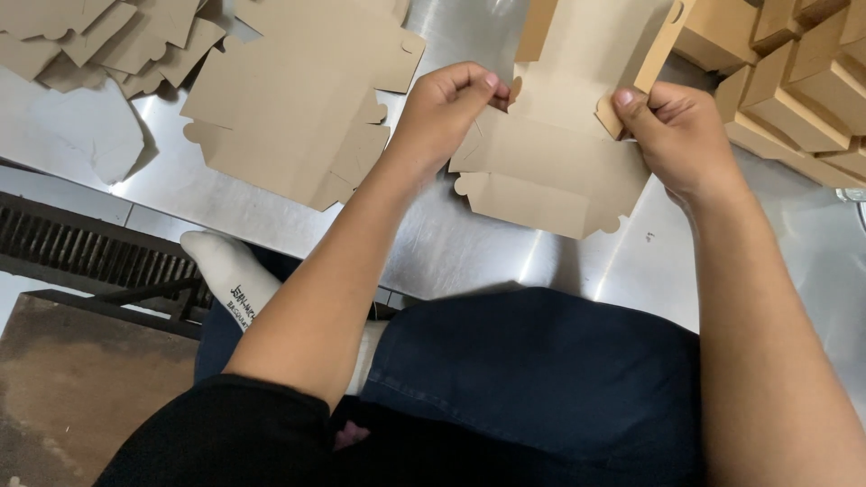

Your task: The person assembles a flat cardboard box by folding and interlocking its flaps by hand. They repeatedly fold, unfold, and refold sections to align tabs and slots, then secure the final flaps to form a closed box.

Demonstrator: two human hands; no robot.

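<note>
We grip the flat cardboard box blank (550, 153) over the middle of the steel table (451, 243), left hand (442, 113) pinching one flap, right hand (677, 135) another, and uneven pulling could well tear or crease a tab

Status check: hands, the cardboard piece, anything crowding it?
Left hand and right hand both pinching the flat box blank. Blank over steel table. Stack of blanks lies left, apart.
</note>
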